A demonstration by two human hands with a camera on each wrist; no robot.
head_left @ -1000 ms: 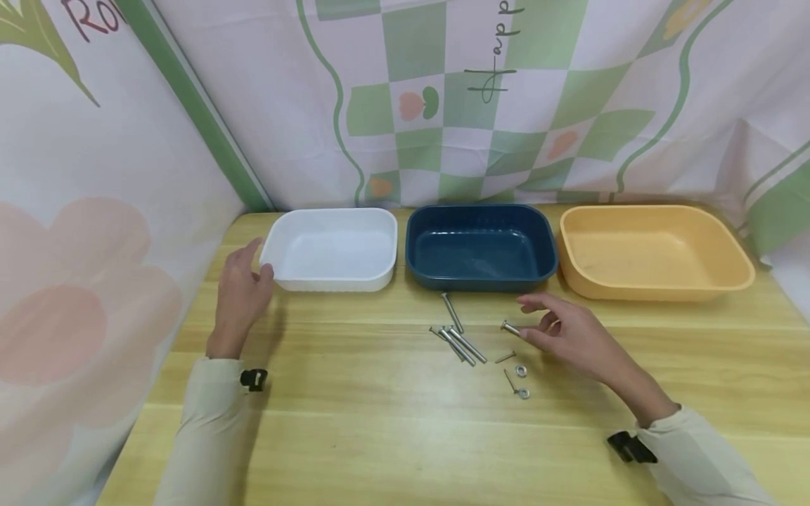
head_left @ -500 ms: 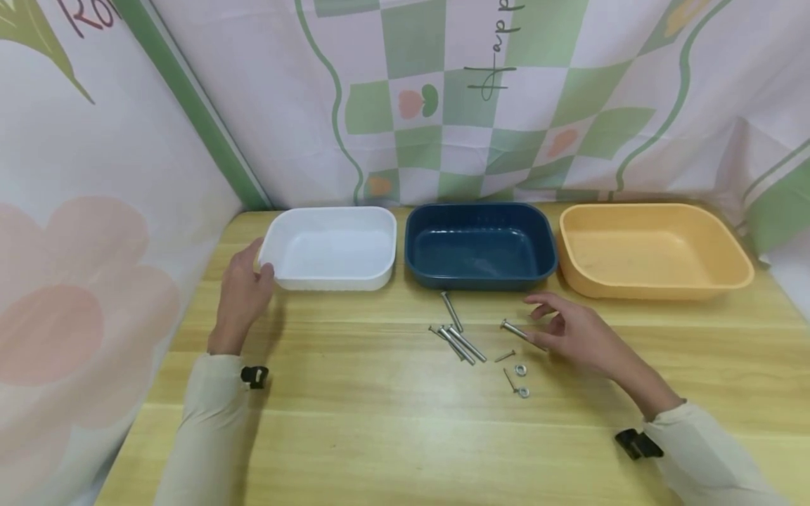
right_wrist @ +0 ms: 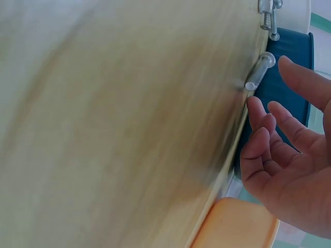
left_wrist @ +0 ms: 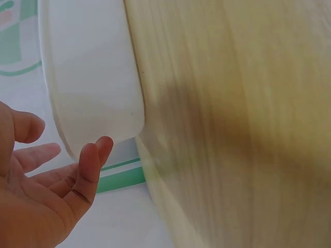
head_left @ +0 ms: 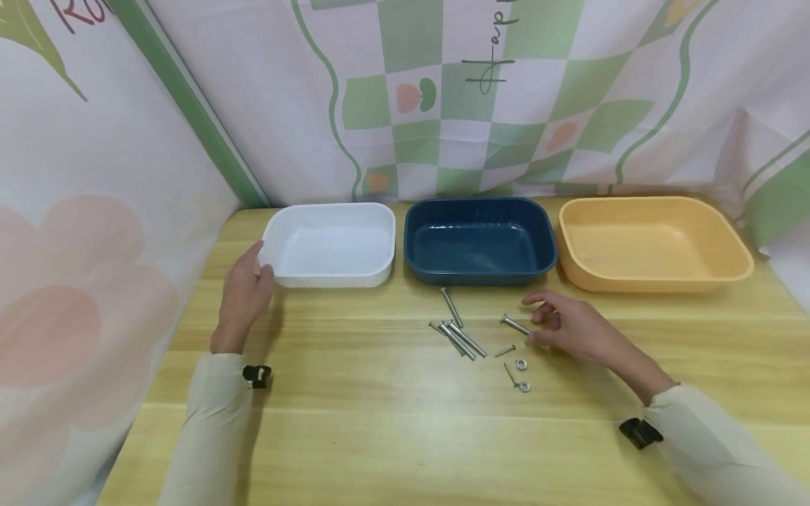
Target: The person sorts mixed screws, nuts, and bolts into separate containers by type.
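The right hand (head_left: 569, 329) sits on the table (head_left: 380, 436) just right of a bolt (head_left: 517, 325), fingertips at or almost at its near-right end; the fingers are loosely bent and spread. In the right wrist view the bolt (right_wrist: 257, 72) lies just beyond the fingertips (right_wrist: 256, 106) with a small gap, so the hand has no hold of it and grips nothing. The bolt lies flat, its long axis running from far-left, where the head is, to near-right, pointing toward the hand. It is apart from the other hardware: a cluster of bolts (head_left: 457, 339) to its left, one more bolt (head_left: 451, 306) angled toward the blue tray (head_left: 479, 270), and near it two washers (head_left: 522, 364) and two thin nails (head_left: 505, 351). The left hand (head_left: 243, 295) is well apart from all this, at the near-left corner of the white tray (head_left: 329, 277); its fingers are nearly straight and relaxed, the thumb tip close to or touching the tray's rim, nothing held. The left wrist view shows the open palm (left_wrist: 36, 201) beside the white tray (left_wrist: 93, 93). An orange tray (head_left: 652, 277) stands at far right. The right hand is by far the nearer to the lone bolt, and would meet it end-on along its axis.
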